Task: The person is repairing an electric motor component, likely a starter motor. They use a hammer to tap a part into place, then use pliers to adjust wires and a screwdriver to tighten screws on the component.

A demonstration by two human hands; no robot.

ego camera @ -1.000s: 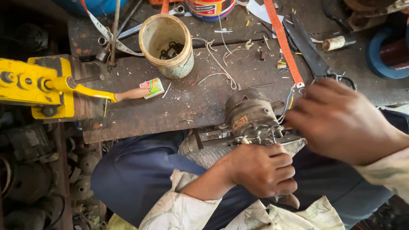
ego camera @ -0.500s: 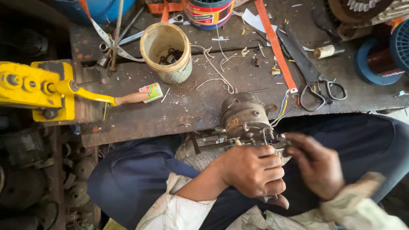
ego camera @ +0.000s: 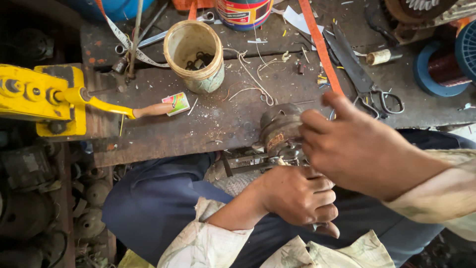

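Observation:
A small rusty electric motor on a metal frame rests at the near edge of the worn bench, above my lap in blue trousers. Just below it, my left hand is clenched around the frame's lower end. From the right, my right hand reaches over the motor and its bent fingers touch the right side. The back of that hand hides what lies under the fingers. Loose bits of white string lie behind the motor.
On the bench stand a beige plastic tub with dark parts inside, a printed tin, black scissors and an orange strap. A yellow press with a wooden handle sits left. A copper wire spool is right. Old motor parts pile lower left.
My right hand rose from beside the left hand, below the motor, and now covers the motor's right side. The left hand kept its grip. The view moved closer.

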